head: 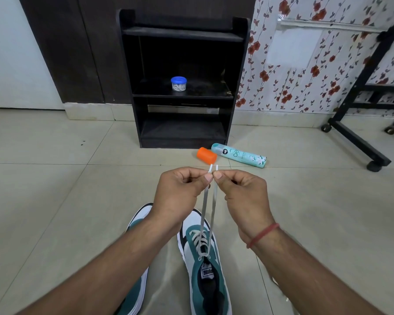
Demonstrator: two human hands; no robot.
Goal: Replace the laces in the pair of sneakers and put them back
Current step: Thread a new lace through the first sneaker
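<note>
Two ends of the flat white lace [206,208] we hold up together, left hand [180,192] and right hand [243,194] each pinching one stiff tip, probably to even their length. It is threaded through the right teal sneaker [205,264] on the glossy tiles [55,201]; the other sneaker [137,223] stands beside it.

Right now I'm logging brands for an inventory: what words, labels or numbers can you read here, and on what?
"PUMA", seen upside down, on the tongue label of the right-hand sneaker.
"ae", large letters on the teal spray can lying on the floor.
Small round dark badge near the can's top: too small to read.
Blue-lidded jar on the shelf: no legible text.
Orange cap: no text.
</note>
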